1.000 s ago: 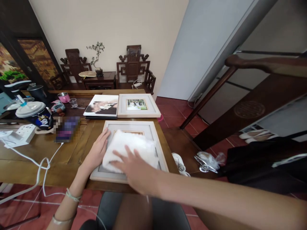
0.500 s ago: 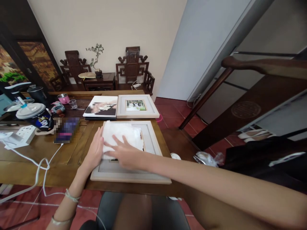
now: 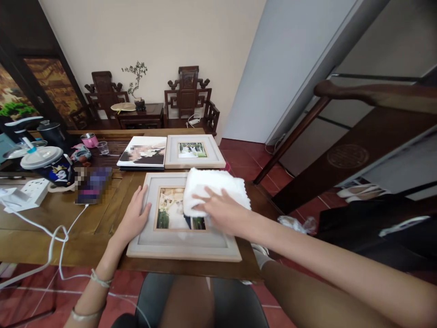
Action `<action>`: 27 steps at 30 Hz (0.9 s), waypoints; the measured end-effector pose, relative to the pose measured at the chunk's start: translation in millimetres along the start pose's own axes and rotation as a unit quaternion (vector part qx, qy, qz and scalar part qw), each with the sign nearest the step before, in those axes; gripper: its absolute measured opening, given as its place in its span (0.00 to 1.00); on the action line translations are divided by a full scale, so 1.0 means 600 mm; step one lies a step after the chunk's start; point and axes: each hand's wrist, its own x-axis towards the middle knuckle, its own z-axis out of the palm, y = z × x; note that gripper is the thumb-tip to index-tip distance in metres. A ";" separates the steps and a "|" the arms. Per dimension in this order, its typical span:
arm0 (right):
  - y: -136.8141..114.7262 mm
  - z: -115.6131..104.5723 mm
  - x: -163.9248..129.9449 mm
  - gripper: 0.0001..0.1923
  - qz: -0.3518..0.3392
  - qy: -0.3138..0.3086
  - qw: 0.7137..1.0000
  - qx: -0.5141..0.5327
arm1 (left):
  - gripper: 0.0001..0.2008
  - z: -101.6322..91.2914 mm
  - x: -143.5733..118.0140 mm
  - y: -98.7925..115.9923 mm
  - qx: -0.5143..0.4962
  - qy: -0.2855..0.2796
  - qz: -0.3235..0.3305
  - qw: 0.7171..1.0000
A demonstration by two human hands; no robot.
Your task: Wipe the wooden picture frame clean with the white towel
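Cloth on a framed photo
Right hand [image 3: 223, 210] presses flat on cloth [image 3: 213, 189] at centre; left hand [image 3: 134, 216], open, steadies frame [image 3: 150, 239].

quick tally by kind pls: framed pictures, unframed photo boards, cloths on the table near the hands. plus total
Framed pictures: 2, the near frame held flat by the left hand, and the far frame.
Unframed photo boards: 1, the photo board left of the far frame.
Cloths: 1, the white cloth under the right hand.
Total: 4
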 end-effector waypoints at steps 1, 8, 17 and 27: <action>0.013 0.009 0.009 0.41 0.012 0.024 0.999 -0.020 | 0.30 0.000 0.001 0.000 -0.005 0.004 -0.011 1.000; 0.032 0.055 0.018 0.40 -0.020 0.094 0.994 -0.051 | 0.35 -0.024 -0.004 0.032 -0.250 0.020 -0.206 0.946; -0.005 0.032 -0.009 0.42 -0.084 0.067 0.994 -0.016 | 0.12 -0.056 -0.079 0.075 -0.384 0.038 -0.406 0.829; 0.051 0.018 -0.020 0.46 0.003 0.209 0.978 -0.004 | 0.14 -0.161 -0.049 0.066 -0.400 0.170 -0.405 0.805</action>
